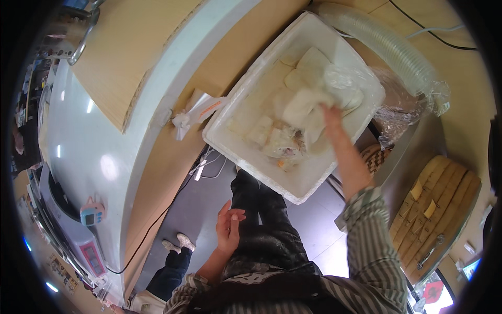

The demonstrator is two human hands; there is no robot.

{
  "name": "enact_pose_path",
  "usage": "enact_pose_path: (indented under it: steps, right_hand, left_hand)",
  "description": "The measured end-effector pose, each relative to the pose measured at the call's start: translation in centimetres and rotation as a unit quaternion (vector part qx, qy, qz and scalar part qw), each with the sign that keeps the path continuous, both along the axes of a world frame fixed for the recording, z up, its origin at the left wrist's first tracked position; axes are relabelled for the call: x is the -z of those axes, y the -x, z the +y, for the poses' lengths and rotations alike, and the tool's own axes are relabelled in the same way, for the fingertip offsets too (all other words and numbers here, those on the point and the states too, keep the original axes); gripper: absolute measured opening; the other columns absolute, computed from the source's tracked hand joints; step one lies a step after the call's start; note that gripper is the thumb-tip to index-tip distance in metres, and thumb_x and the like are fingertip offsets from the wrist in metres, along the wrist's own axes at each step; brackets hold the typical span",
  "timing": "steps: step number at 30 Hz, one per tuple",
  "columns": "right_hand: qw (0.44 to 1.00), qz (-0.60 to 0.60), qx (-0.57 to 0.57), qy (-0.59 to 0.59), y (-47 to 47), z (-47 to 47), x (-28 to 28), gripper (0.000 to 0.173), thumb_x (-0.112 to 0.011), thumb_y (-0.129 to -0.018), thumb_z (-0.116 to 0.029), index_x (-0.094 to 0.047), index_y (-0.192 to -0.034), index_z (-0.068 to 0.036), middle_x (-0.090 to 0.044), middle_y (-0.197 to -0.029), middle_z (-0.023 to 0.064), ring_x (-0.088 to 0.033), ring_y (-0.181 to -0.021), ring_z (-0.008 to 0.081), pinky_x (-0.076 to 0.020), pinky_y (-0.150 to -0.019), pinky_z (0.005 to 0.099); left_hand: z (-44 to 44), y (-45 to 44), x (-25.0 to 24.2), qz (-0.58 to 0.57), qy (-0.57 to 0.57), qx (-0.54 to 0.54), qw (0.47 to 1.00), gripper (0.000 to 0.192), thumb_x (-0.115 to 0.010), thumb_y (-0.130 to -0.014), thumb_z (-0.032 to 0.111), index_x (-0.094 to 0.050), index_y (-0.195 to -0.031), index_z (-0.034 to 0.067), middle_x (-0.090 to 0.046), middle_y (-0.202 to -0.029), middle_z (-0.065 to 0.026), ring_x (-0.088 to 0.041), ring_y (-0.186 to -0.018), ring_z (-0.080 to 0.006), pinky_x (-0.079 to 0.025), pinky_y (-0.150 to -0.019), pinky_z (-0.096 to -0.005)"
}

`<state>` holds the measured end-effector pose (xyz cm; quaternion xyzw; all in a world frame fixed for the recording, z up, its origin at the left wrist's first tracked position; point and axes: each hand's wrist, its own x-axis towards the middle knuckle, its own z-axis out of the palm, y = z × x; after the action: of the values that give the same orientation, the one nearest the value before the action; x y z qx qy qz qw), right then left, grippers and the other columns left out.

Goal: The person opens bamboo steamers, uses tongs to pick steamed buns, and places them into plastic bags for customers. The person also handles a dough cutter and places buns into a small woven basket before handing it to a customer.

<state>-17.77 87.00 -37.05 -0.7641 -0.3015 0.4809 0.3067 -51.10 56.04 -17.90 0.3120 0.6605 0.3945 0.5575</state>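
My right hand (332,114) reaches into a white foam box (251,78) and is on a pale cloth-like piece (306,103), blurred by motion; the fingertips are partly hidden, so the grip is unclear. Around it in the box lie more pale, flat pieces (313,64), a clear plastic bag (345,78) and small plastic-wrapped packets (286,147) near the lower side. My left hand (229,227) hangs in front of my dark trousers, below the box, fingers apart and holding nothing.
A white counter (98,157) curves along the left, with a digital timer (93,212) on it. To the right are a stack of clear plastic cups (384,47) and a bamboo steamer (435,212). A cable (157,227) hangs at the counter. Another person's legs (172,267) show at lower left.
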Motion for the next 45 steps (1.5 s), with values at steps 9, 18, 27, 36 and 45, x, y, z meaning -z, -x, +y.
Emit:
enact_pose_path:
  steps: [9, 18, 27, 36, 45]
  right_hand:
    - [0.871, -0.430, -0.074, -0.224, -4.5, 8.1, -4.5, 0.045, -0.074, -0.081, -0.032, -0.061, -0.106, 0.003, -0.065, -0.100, 0.0226, -0.061, -0.095, 0.0418, -0.0475, -0.084, 0.0507]
    - [0.811, -0.278, -0.513, -0.031, 4.9, -11.8, 3.2, 0.044, -0.073, -0.080, -0.025, -0.060, -0.120, -0.013, -0.058, -0.126, 0.0195, -0.060, -0.110, 0.0368, -0.0492, -0.088, 0.0462]
    - [0.876, -0.269, -0.400, 0.023, 1.0, -3.5, 7.3, 0.007, -0.063, -0.079, -0.015, -0.069, -0.082, -0.012, -0.070, -0.089, 0.0135, -0.067, -0.080, 0.0318, -0.0518, -0.069, 0.0413]
    - [0.790, -0.203, -0.577, -0.047, 7.4, -20.6, 5.7, 0.024, -0.050, -0.094, -0.029, -0.064, -0.102, -0.010, -0.066, -0.100, 0.0177, -0.062, -0.097, 0.0362, -0.0480, -0.086, 0.0510]
    - [0.931, 0.172, -0.223, 0.232, 4.3, -21.7, -7.2, 0.036, -0.071, -0.087, -0.022, -0.064, -0.119, -0.007, -0.070, -0.093, 0.0068, -0.069, -0.082, 0.0200, -0.0562, -0.069, 0.0345]
  left_hand:
    - [1.5, -0.8, 2.3, -0.043, 0.014, -0.018, 0.999, 0.045, -0.046, -0.104, 0.008, -0.035, -0.147, 0.002, -0.063, -0.110, -0.0112, -0.060, -0.091, -0.0129, -0.052, -0.084, -0.0268]
    - [0.2, 0.2, 3.5, -0.017, 0.047, -0.015, 0.999, 0.044, -0.046, -0.104, 0.008, -0.036, -0.146, 0.002, -0.063, -0.110, -0.0112, -0.060, -0.089, -0.0124, -0.053, -0.082, -0.0259]
    - [-2.4, -0.6, 3.8, -0.027, 0.077, -0.024, 0.996, 0.045, -0.047, -0.104, 0.011, -0.035, -0.146, 0.002, -0.063, -0.111, -0.0118, -0.062, -0.089, -0.0137, -0.053, -0.084, -0.0272]
    - [1.3, 0.1, -2.1, 0.082, -0.096, 0.011, 0.992, 0.045, -0.051, -0.102, 0.012, -0.039, -0.145, 0.002, -0.067, -0.106, -0.0117, -0.066, -0.085, -0.0164, -0.055, -0.080, -0.0300]
    - [15.3, 5.8, -18.8, 0.421, -0.381, -0.004, 0.823, 0.048, -0.058, -0.093, 0.011, -0.049, -0.140, 0.004, -0.060, -0.124, -0.0209, -0.059, -0.110, -0.0368, -0.049, -0.095, -0.0441]
